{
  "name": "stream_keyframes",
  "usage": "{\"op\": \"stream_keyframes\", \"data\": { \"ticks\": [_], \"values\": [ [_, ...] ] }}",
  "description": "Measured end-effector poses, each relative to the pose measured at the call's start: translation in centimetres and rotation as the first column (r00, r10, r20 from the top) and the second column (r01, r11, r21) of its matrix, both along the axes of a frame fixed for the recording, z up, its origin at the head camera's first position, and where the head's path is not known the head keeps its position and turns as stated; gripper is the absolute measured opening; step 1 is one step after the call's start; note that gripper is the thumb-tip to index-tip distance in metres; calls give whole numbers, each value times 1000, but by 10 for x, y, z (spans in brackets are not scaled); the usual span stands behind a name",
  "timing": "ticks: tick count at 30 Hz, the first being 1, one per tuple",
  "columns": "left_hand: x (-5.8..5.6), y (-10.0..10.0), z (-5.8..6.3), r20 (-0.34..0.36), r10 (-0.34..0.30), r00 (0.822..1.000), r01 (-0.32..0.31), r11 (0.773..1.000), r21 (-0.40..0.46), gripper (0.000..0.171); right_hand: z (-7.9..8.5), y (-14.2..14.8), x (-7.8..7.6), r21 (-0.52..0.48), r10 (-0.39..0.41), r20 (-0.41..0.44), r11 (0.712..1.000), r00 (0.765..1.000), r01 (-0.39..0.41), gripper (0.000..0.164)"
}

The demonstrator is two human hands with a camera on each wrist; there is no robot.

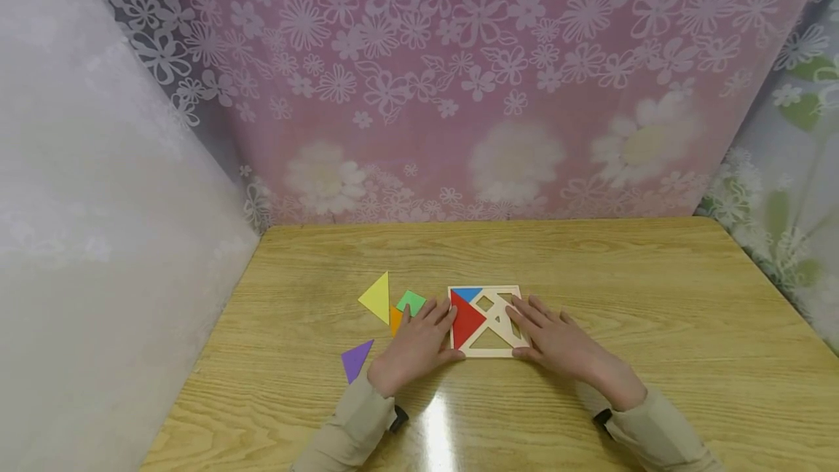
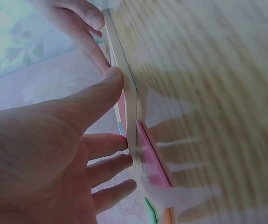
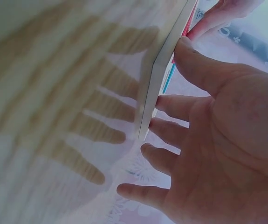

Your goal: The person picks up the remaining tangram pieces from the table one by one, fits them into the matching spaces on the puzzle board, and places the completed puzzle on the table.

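Observation:
A pale wooden tangram board [image 1: 488, 354] lies flat on the table, with cut-out shapes showing. A large red triangle [image 1: 467, 323] sits at its left side, and a blue piece [image 1: 467, 294] in its upper left corner. My left hand [image 1: 419, 344] touches the board's left side, thumb at the front corner, fingers stretched out and one fingertip over the red triangle. At the opposite side, my right hand [image 1: 560, 344] rests its thumb at the front right corner and its spread fingers along the right edge. A pink piece [image 2: 153, 158] lies beside the board in the left wrist view.
Left of the board lie a yellow triangle [image 1: 376, 299], a green piece [image 1: 411, 302] and an orange piece [image 1: 395, 320] partly covered by my left hand. A purple piece [image 1: 357, 360] lies near the left wrist. Behind the wooden table [image 1: 590, 253] hangs a flowered pink curtain [image 1: 419, 115].

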State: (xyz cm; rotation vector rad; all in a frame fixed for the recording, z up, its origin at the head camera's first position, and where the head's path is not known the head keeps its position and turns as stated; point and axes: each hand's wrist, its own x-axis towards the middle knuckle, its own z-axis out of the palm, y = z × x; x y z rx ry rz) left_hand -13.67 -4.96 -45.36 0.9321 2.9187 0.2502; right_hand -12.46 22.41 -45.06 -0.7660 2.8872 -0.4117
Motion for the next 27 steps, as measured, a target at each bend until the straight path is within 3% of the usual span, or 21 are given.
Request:
{"op": "stream_keyframes", "data": {
  "ticks": [27],
  "values": [
    [8, -3, -4, -58, -9, 998, 10, 1000, 13, 75, -2, 1, 8, -28, 11, 0, 1000, 1000, -11, 70]
  ]
}}
